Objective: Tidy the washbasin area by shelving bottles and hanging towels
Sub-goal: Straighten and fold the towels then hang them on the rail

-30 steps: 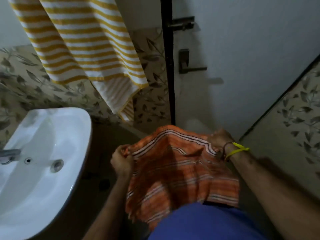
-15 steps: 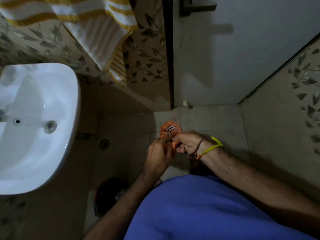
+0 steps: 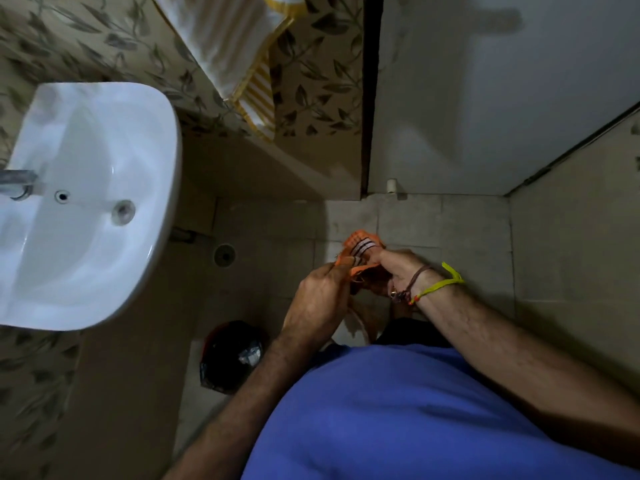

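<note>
The left hand (image 3: 317, 299) and right hand (image 3: 398, 275) meet in front of a person in a blue shirt (image 3: 398, 420), both closed around a bunched orange striped towel (image 3: 362, 249). Only a small crest of the cloth, showing white and dark bands, rises above the fingers; the rest is hidden between the palms and below them. The right wrist carries a yellow band (image 3: 441, 284) and a dark thread bracelet (image 3: 417, 277). The towel is held over the tiled floor (image 3: 450, 230), well apart from the white washbasin (image 3: 93, 188) at the left, whose metal tap (image 3: 19, 183) juts in from the frame edge. A second towel (image 3: 239, 53), white with yellow stripes, hangs against the leaf-patterned wall (image 3: 311, 64) above and between basin and door (image 3: 485, 91). A floor drain (image 3: 224, 255) sits between the basin and the hands, and a dark lined bin (image 3: 232, 358) stands on the floor beneath the left forearm.
</note>
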